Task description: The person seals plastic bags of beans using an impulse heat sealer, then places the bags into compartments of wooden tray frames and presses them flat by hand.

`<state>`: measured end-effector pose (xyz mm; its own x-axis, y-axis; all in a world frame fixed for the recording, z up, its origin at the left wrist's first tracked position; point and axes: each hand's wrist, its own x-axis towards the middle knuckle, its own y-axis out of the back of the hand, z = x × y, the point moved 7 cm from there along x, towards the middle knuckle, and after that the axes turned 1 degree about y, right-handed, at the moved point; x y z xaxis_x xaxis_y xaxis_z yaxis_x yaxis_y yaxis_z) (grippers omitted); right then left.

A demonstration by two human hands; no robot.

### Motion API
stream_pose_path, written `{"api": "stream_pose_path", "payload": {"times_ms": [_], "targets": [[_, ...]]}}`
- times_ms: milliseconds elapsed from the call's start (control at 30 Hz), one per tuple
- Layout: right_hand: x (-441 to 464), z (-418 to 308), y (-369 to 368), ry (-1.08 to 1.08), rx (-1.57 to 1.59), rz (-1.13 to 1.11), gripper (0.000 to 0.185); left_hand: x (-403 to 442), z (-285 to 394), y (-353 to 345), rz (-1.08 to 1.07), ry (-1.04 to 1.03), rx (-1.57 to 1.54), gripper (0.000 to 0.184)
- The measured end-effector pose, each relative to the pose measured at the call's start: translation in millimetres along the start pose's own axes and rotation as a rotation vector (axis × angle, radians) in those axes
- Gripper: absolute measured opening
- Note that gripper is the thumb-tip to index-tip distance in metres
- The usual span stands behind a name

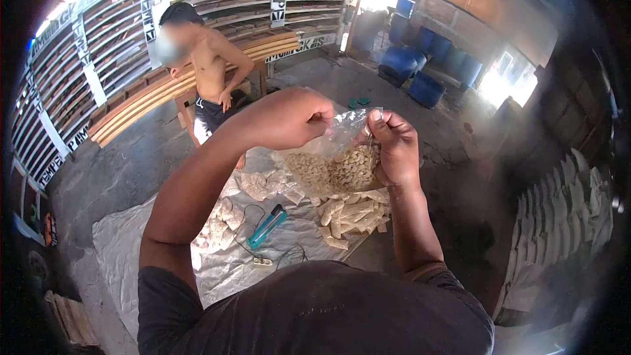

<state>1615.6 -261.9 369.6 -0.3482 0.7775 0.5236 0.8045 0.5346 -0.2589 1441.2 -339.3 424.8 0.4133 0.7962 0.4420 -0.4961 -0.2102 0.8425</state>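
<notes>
A clear plastic bag (335, 169), partly filled with pale beans, hangs in front of me above the floor. My left hand (299, 118) is closed at the bag's upper left edge, its fingertips partly hidden. At the upper right corner, my right hand (396, 148) pinches the plastic between thumb and fingers. Beneath the bag lies a heap of slim, filled packets (351, 217). To its left, a long teal device (267, 227), resembling a bag sealer, rests on a pale sheet (223, 283).
More bags of beans (220, 223) lie on the sheet at left. A power strip (262, 261) and dark cables sit near my body. Another person (217, 69) stands beside stacked wooden boards (144, 108). Blue barrels (427, 89) stand at the back, and pale sacks (555, 223) at right.
</notes>
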Motion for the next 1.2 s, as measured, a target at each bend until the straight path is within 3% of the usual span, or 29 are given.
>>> {"api": "stream_pose_path", "payload": {"times_ms": [100, 300, 633, 833, 967, 1100, 1200], "targets": [[-8.0, 8.0, -3.6, -0.032, 0.001, -0.046, 0.022, -16.6, 2.9, -3.4, 0.011, 0.191, -0.044, 0.020], [-7.3, 53.6, -8.6, -0.124, -0.017, -0.124, 0.025, -51.2, -25.0, -19.1, 0.182, 0.183, -0.079, 0.019], [1.4, 120.6, -68.4, -0.276, 0.107, -0.366, 0.024, -130.8, -45.1, -12.6, 0.301, 0.542, -0.059, 0.017], [-3.7, 142.4, -95.0, -0.275, 0.017, -0.655, 0.031, -148.3, -3.9, -12.3, 0.397, 0.546, 0.283, 0.010], [8.1, 190.2, -82.7, -0.513, 0.320, -0.803, 0.035, -118.9, 13.7, -27.5, 0.394, 0.773, 0.361, 0.008], [25.2, 218.0, -57.0, -0.115, 0.336, -0.951, 0.038, -87.6, -0.7, -59.7, 0.333, 0.815, 0.486, 0.009], [39.8, 259.0, -31.7, -0.031, 0.158, -1.017, 0.031, -76.0, -36.2, -93.1, 0.281, 1.097, 0.307, 0.010]]}}
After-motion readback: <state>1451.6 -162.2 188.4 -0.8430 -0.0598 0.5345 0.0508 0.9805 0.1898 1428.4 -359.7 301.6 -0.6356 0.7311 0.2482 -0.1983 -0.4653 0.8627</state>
